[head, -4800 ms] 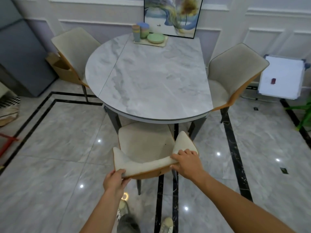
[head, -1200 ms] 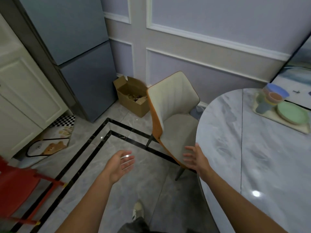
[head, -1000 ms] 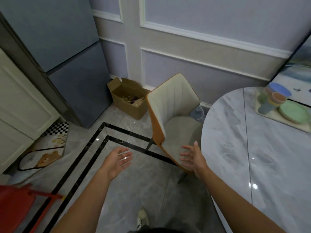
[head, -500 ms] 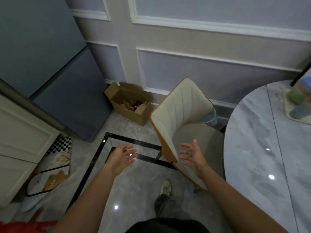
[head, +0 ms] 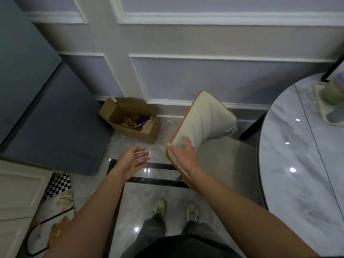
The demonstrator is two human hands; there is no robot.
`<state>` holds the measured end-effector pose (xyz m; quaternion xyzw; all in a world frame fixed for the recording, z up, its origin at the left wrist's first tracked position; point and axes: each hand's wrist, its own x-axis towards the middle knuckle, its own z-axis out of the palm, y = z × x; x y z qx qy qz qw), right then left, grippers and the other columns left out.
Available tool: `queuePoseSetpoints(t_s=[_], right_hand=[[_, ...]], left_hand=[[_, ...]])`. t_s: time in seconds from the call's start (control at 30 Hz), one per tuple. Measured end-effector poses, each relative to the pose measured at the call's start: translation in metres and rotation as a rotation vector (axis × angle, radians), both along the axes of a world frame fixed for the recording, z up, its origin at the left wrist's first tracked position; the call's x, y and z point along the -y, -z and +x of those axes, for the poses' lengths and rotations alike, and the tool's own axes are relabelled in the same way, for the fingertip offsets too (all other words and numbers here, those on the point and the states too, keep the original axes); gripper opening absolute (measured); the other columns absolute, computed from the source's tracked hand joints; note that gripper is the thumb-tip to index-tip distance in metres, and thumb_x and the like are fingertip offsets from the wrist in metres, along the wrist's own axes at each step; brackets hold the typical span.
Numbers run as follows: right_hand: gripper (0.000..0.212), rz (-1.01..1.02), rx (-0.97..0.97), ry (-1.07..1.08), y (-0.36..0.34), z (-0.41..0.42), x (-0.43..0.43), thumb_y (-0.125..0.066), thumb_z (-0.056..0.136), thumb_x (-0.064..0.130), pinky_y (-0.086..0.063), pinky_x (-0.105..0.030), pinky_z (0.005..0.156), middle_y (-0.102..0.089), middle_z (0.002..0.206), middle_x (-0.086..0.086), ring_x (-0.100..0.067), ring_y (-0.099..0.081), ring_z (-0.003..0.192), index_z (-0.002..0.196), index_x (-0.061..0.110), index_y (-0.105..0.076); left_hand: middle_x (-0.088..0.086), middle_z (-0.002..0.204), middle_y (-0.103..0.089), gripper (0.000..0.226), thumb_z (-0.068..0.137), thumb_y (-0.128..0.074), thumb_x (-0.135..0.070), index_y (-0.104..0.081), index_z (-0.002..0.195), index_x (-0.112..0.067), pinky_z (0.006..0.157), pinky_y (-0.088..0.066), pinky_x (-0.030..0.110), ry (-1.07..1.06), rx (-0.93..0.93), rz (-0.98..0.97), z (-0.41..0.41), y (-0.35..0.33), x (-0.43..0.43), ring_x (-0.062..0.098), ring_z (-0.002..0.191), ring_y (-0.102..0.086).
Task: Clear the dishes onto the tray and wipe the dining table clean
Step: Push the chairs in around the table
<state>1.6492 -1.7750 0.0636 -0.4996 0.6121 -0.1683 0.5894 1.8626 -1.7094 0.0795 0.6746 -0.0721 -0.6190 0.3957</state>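
The grey marble dining table [head: 301,161] fills the right side. At its far right edge a pale tray [head: 323,108] carries blurred stacked cups [head: 335,94], cut off by the frame. A cream chair with an orange shell [head: 202,118] stands at the table's left side. My right hand [head: 183,153] lies against the near corner of the chair's backrest, fingers extended. Left of the chair, my left hand [head: 133,161] hovers over the floor, palm up, fingers straight, holding nothing.
An open cardboard box [head: 130,121] of scraps sits by the wall behind the chair. A dark grey fridge [head: 46,108] stands at left, a white cabinet [head: 16,198] and a patterned mat [head: 54,207] below it. My feet [head: 175,211] stand on the glossy tiled floor.
I have walked from the front chair round to the table's left side. Both hands moved forward; my right hand now touches the left chair's backrest. The view has tilted further down.
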Motion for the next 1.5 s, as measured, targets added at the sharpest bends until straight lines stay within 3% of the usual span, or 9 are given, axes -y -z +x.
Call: queuePoseSetpoints(t_s=[0.17,0.33,0.57,0.67,0.8,0.97,1.3,1.5], right_hand=[[0.103,-0.066,-0.249,0.124,0.011,0.045,-0.001,-0.071,0.082,0.064,-0.041,-0.052,0.111,-0.03,0.156,-0.012,-0.042,-0.042,0.136,0.157,0.042,-0.004],[0.102,-0.11,-0.322,0.147,0.01,0.057,-0.007,-0.072,0.083,0.057,-0.046,-0.052,0.106,-0.038,0.151,-0.011,-0.037,-0.05,0.129,0.158,0.041,-0.004],[0.093,-0.16,-0.399,0.158,0.002,0.051,-0.038,-0.066,0.09,0.051,-0.047,-0.042,0.098,-0.049,0.141,-0.008,-0.032,-0.057,0.12,0.161,0.035,-0.008],[0.096,-0.138,-0.416,0.104,-0.001,0.034,-0.058,-0.067,0.088,0.05,-0.047,-0.042,0.1,-0.047,0.146,-0.007,-0.033,-0.055,0.124,0.162,0.035,-0.008],[0.1,-0.104,-0.429,0.056,-0.001,0.007,-0.084,-0.068,0.084,0.05,-0.047,-0.042,0.105,-0.044,0.152,-0.005,-0.031,-0.053,0.129,0.163,0.038,-0.009],[0.098,-0.109,-0.457,-0.004,-0.003,-0.038,-0.116,-0.069,0.084,0.045,-0.047,-0.038,0.1,-0.043,0.154,-0.004,-0.032,-0.053,0.127,0.163,0.039,-0.012],[0.1,-0.142,-0.509,-0.091,0.002,-0.133,-0.164,-0.066,0.075,0.052,-0.049,-0.041,0.102,-0.038,0.159,0.005,-0.029,-0.054,0.128,0.158,0.053,-0.008],[0.099,-0.185,-0.512,-0.108,0.004,-0.178,-0.182,-0.066,0.077,0.052,-0.05,-0.041,0.102,-0.036,0.16,0.005,-0.026,-0.054,0.129,0.157,0.056,-0.007]], left_hand=[[0.014,0.127,-0.069,0.036,0.111,-0.043,-0.038,-0.063,0.126,-0.012,0.097,-0.053,0.044,0.122,-0.05,0.016,0.033,0.017,0.046,0.029,0.117,-0.066],[0.016,0.127,-0.069,0.034,0.11,-0.044,-0.037,-0.064,0.122,-0.012,0.087,-0.055,0.041,0.232,-0.053,0.032,0.046,0.02,0.08,0.029,0.113,-0.067],[0.013,0.13,-0.068,0.038,0.108,-0.05,-0.038,-0.06,0.136,-0.015,0.094,-0.056,0.042,0.475,-0.001,-0.028,0.008,0.015,0.119,0.027,0.116,-0.067],[0.012,0.133,-0.063,0.043,0.108,-0.053,-0.037,-0.048,0.147,-0.022,0.098,-0.056,0.048,0.563,0.015,-0.047,-0.025,0.011,0.127,0.029,0.118,-0.065],[0.012,0.14,-0.057,0.066,0.102,-0.065,-0.031,-0.031,0.159,-0.034,0.097,-0.057,0.058,0.649,0.026,-0.062,-0.072,0.005,0.126,0.035,0.119,-0.062],[0.011,0.129,-0.059,0.093,0.093,-0.075,-0.009,-0.023,0.161,-0.044,0.078,-0.065,0.054,0.84,0.166,-0.115,-0.122,0.011,0.108,0.033,0.113,-0.066],[0.016,0.128,-0.056,0.099,0.091,-0.073,0.005,-0.02,0.161,-0.041,0.06,-0.065,0.043,0.717,0.19,-0.11,-0.201,0.017,0.047,0.036,0.11,-0.066],[0.013,0.124,-0.057,0.097,0.095,-0.068,0.004,-0.017,0.163,-0.041,0.066,-0.066,0.046,0.67,0.169,-0.117,-0.24,0.014,0.023,0.035,0.109,-0.069]])
